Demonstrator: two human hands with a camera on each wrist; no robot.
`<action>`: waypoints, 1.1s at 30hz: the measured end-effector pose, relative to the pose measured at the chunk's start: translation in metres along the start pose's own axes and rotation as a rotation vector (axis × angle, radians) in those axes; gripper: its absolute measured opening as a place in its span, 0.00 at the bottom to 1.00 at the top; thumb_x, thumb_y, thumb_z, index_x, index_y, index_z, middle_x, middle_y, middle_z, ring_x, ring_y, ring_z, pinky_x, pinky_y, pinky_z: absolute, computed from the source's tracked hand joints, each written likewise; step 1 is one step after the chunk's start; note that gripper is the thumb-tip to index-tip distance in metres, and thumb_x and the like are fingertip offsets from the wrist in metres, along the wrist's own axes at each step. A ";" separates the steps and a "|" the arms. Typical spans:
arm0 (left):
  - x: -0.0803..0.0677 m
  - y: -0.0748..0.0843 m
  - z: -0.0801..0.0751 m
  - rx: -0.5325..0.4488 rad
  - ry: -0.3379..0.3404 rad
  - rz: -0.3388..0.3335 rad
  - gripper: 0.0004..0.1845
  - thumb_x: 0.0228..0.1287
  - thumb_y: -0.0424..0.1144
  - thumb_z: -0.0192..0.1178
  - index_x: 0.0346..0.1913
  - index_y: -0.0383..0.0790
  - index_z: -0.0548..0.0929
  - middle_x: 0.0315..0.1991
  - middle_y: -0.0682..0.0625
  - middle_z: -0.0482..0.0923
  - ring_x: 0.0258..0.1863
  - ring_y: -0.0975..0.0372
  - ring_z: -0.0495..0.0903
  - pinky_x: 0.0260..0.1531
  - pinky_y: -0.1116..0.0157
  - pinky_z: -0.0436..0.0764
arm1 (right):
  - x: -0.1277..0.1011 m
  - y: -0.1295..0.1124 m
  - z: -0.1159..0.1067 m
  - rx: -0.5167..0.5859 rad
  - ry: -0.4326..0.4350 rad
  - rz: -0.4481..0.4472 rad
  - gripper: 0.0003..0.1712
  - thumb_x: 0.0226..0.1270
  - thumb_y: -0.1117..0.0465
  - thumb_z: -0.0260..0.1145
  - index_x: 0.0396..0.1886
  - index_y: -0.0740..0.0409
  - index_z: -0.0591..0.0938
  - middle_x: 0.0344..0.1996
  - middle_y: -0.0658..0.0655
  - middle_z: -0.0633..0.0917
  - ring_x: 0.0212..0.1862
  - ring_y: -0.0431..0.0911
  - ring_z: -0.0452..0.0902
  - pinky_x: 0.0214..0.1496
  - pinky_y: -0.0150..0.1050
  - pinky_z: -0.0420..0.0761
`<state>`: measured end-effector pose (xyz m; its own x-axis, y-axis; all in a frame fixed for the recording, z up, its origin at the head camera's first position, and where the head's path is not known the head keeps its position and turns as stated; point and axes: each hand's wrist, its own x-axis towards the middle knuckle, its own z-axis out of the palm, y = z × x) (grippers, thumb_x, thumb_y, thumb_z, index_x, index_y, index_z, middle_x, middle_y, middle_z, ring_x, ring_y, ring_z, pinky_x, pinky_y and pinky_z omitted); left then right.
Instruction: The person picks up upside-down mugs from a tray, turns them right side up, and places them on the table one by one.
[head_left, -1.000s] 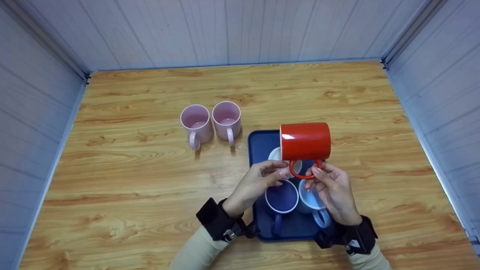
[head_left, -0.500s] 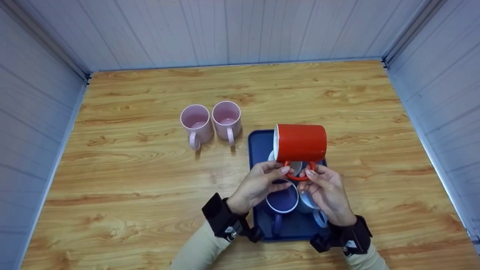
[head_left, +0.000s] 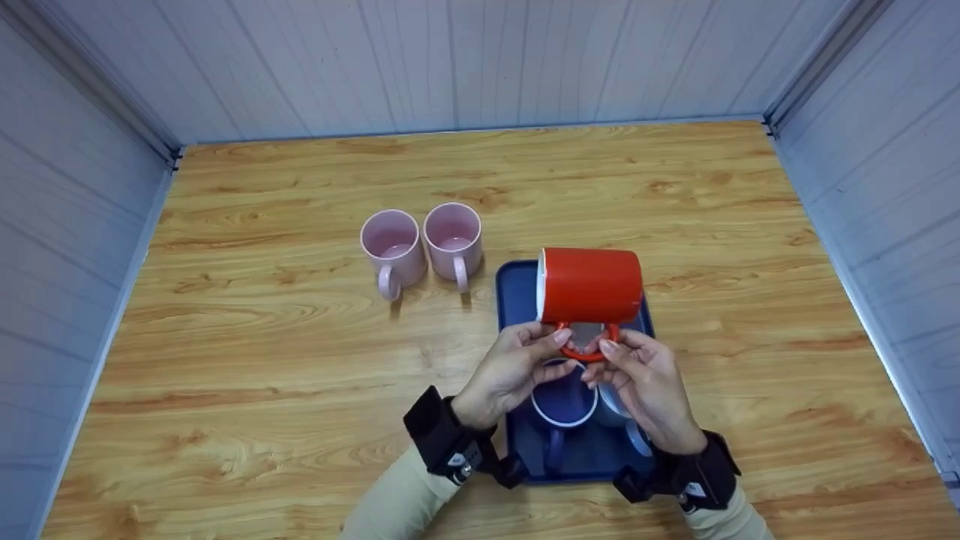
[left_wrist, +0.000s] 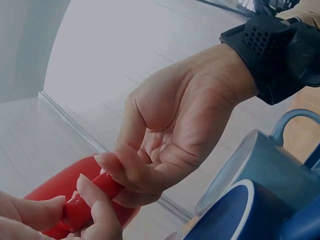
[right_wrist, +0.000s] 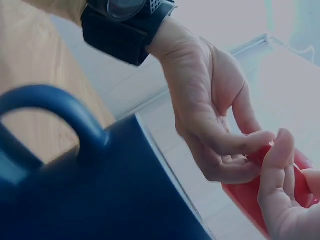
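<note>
A red mug (head_left: 592,285) lies sideways in the air above the blue tray (head_left: 585,465), its white rim facing left and its handle (head_left: 585,356) hanging toward me. My left hand (head_left: 517,367) pinches that handle near the rim end between thumb and fingers. On the base end of the same handle, my right hand (head_left: 652,382) has its thumb and fingertips. The left wrist view shows both hands' fingertips close together on the red handle (left_wrist: 107,185). Below the hands, a dark blue mug (head_left: 564,397) and a light blue mug (head_left: 615,405) stand on the tray, the latter partly covered.
Two pink mugs, one on the left (head_left: 394,247) and one on the right (head_left: 454,240), stand side by side on the wooden table (head_left: 262,337), left of the tray. Pale panels (head_left: 480,67) enclose the table's back and sides.
The red mug has shifted left, and more of its white rim shows. My left hand's thumb and fingers have closed on the handle. My right hand has moved left with the mug.
</note>
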<state>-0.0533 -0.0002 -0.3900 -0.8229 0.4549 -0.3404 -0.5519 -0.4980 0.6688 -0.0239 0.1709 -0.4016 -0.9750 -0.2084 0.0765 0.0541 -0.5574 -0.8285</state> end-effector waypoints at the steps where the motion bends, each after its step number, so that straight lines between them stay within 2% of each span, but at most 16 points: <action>1: 0.000 0.000 0.000 0.000 0.000 0.002 0.03 0.65 0.25 0.49 0.37 0.29 0.73 0.32 0.45 0.76 0.30 0.62 0.78 0.32 0.68 0.80 | 0.000 0.000 0.000 -0.024 0.004 0.007 0.08 0.66 0.77 0.49 0.39 0.76 0.75 0.32 0.63 0.81 0.27 0.49 0.81 0.29 0.37 0.80; 7: -0.001 0.001 -0.001 -0.006 -0.008 0.014 0.05 0.65 0.23 0.48 0.41 0.23 0.71 0.32 0.44 0.76 0.29 0.62 0.78 0.33 0.68 0.80 | 0.002 -0.003 -0.003 -0.138 -0.004 0.063 0.11 0.66 0.74 0.52 0.43 0.81 0.72 0.33 0.63 0.83 0.30 0.51 0.82 0.32 0.40 0.81; 11: -0.003 0.002 -0.002 -0.008 -0.004 0.019 0.08 0.65 0.23 0.48 0.44 0.20 0.70 0.33 0.45 0.74 0.28 0.62 0.78 0.33 0.69 0.79 | 0.004 -0.005 -0.003 -0.312 0.032 0.070 0.14 0.65 0.74 0.54 0.43 0.86 0.70 0.33 0.62 0.83 0.30 0.51 0.81 0.32 0.42 0.81; 14: -0.004 0.002 -0.002 -0.010 -0.002 0.023 0.08 0.65 0.23 0.48 0.44 0.20 0.70 0.33 0.45 0.73 0.28 0.62 0.77 0.32 0.69 0.79 | 0.005 -0.006 -0.002 -0.477 0.074 0.087 0.14 0.64 0.71 0.57 0.43 0.83 0.72 0.34 0.61 0.83 0.30 0.53 0.81 0.32 0.44 0.81; 17: -0.004 0.002 -0.002 -0.010 -0.002 0.029 0.07 0.65 0.24 0.48 0.43 0.22 0.70 0.32 0.46 0.74 0.28 0.62 0.77 0.32 0.69 0.79 | 0.007 -0.007 -0.002 -0.596 0.080 0.110 0.14 0.64 0.68 0.59 0.43 0.78 0.75 0.35 0.62 0.82 0.31 0.54 0.80 0.34 0.44 0.81; 23: -0.007 0.001 -0.001 -0.003 -0.007 0.039 0.05 0.65 0.24 0.48 0.40 0.24 0.71 0.30 0.47 0.75 0.28 0.62 0.76 0.32 0.69 0.78 | 0.008 -0.014 -0.005 -0.773 -0.015 0.149 0.14 0.66 0.65 0.58 0.44 0.74 0.77 0.33 0.63 0.82 0.32 0.51 0.80 0.34 0.41 0.81; 27: -0.009 0.002 0.000 0.023 -0.025 0.071 0.04 0.65 0.23 0.49 0.39 0.25 0.72 0.30 0.47 0.75 0.28 0.63 0.76 0.31 0.69 0.77 | 0.007 -0.021 -0.009 -0.851 -0.043 0.162 0.15 0.67 0.64 0.57 0.43 0.74 0.77 0.31 0.64 0.82 0.30 0.48 0.80 0.33 0.39 0.80; 33: -0.010 0.009 0.000 0.068 -0.024 0.127 0.04 0.64 0.23 0.49 0.36 0.28 0.74 0.28 0.47 0.76 0.26 0.63 0.75 0.30 0.70 0.77 | 0.000 -0.038 -0.017 -0.844 -0.012 0.161 0.15 0.68 0.64 0.56 0.44 0.75 0.77 0.32 0.67 0.82 0.32 0.49 0.80 0.35 0.40 0.80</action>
<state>-0.0499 -0.0095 -0.3810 -0.8819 0.4090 -0.2345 -0.4320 -0.5018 0.7494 -0.0294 0.2062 -0.3796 -0.9666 -0.2452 -0.0753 0.0084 0.2629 -0.9648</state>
